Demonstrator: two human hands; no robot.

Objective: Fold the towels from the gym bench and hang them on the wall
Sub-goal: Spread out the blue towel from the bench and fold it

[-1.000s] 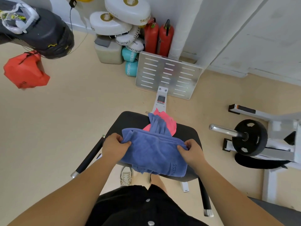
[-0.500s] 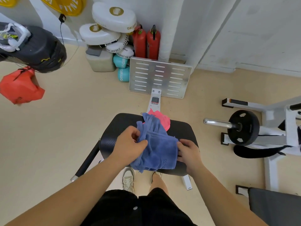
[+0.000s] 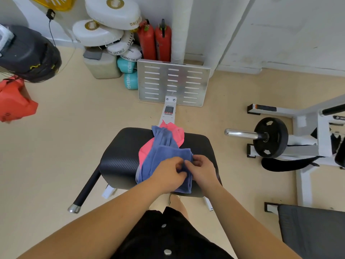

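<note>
Since the earlier frames, the left hand [image 3: 169, 173] has crossed from the left edge of the blue towel [image 3: 164, 156] to its right edge, carrying the cloth over. The towel now forms a narrower folded stack. The right hand [image 3: 202, 170] has remained at the right edge.

Current state:

1. The bench seat [image 3: 119, 161] is a black pad and carries both towels.
2. The pink towel [image 3: 144, 153] lies mid-seat under the blue towel. It shows along the blue towel's left side and at the far edge of the seat.
3. The blue towel lies on top, running from the far edge to the near edge, right of centre.
4. The left hand lies on the stack's near right part, fingers curled, pinching the folded edge.
5. The right hand lies just beside it, thumb and fingers pinching the same edge.
6. A black weight plate [image 3: 270, 137] stands well apart, to the right of the bench.
</note>
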